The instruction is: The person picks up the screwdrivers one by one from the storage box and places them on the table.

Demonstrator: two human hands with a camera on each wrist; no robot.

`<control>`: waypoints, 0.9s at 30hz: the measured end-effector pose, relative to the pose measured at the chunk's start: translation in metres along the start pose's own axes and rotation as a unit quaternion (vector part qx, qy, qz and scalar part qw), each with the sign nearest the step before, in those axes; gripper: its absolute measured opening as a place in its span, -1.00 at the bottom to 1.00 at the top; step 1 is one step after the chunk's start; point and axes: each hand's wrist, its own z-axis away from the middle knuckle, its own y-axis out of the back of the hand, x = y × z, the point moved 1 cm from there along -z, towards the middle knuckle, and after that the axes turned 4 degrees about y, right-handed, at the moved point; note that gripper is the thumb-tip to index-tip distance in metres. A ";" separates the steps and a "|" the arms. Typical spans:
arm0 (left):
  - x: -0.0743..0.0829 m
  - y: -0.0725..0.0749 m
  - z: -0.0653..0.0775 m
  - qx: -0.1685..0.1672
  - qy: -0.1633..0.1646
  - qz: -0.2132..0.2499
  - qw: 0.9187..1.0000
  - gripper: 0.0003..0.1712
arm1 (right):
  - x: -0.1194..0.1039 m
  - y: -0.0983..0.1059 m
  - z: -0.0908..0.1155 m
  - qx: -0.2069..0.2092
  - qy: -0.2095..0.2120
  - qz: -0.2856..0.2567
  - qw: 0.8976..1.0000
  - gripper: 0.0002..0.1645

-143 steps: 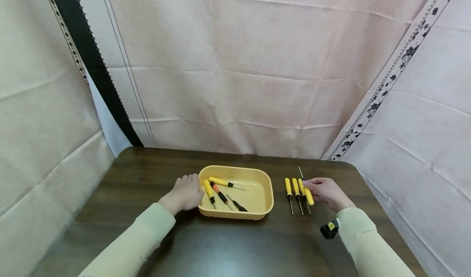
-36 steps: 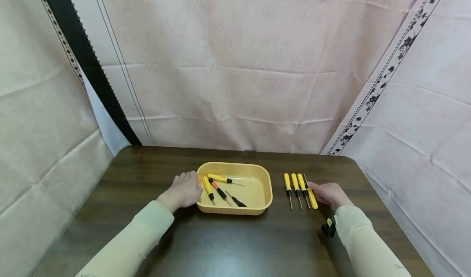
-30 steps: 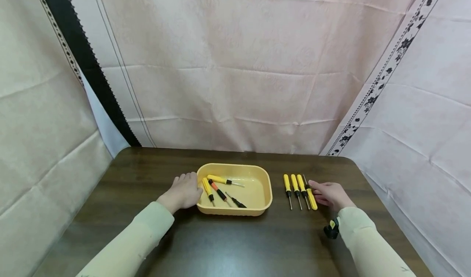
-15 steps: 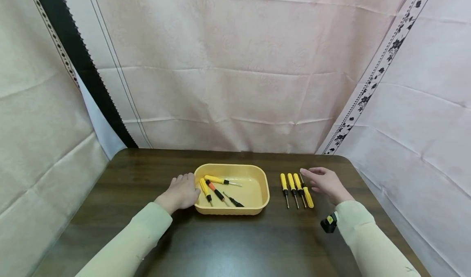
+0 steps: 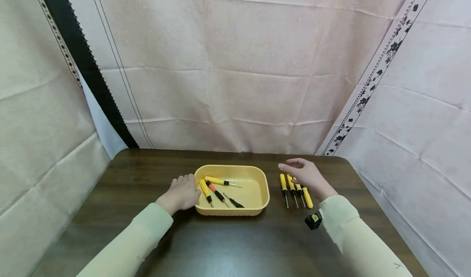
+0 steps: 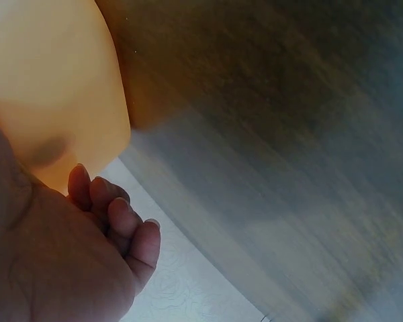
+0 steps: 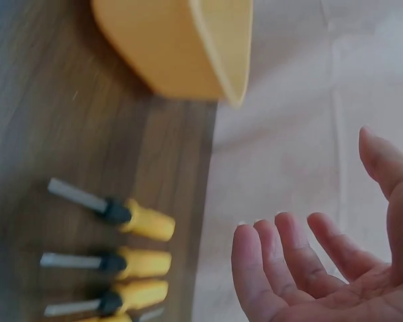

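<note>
In the head view my left hand (image 5: 181, 192) holds the left rim of a yellow plastic tub (image 5: 259, 175). The thumb is inside; a dark spot shows through the wall (image 6: 54, 100) in the left wrist view. My right hand (image 5: 307, 175) holds nothing, its fingers spread apart above a row of yellow-handled screwdrivers (image 5: 283, 183) on the table. Three lie with handles away from me. At the row's right end, one screwdriver (image 5: 307, 198) lies reversed, handle nearer me; its shaft is hidden under the hand in the head view.
Inside the tub lie two yellow-handled screwdrivers (image 5: 216, 180), an orange-and-black one (image 5: 217, 193) and a black one (image 5: 235, 204). The dark wooden table (image 5: 235, 244) ends against a pale hanging cloth (image 5: 228, 105).
My right hand has laid the reversed screwdriver down at the row's right end, let go and moved left over the handles. My left hand has stayed on the tub.
</note>
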 end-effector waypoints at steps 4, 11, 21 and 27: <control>0.000 0.000 0.000 0.002 -0.002 0.003 1.000 -0.47 | -0.014 -0.017 -0.001 -0.016 0.025 -0.013 0.999 -0.10; -0.002 -0.002 -0.003 0.005 -0.005 -0.001 1.000 -0.47 | -0.029 -0.047 -0.001 -0.040 0.043 -0.028 0.998 -0.21; -0.001 -0.001 -0.002 0.012 -0.003 -0.004 1.000 -0.48 | -0.035 -0.081 -0.004 -0.105 0.071 -0.020 0.992 -0.16; -0.001 -0.001 -0.001 0.008 -0.003 -0.004 1.000 -0.49 | -0.028 -0.099 -0.006 -0.148 0.068 -0.014 0.986 -0.16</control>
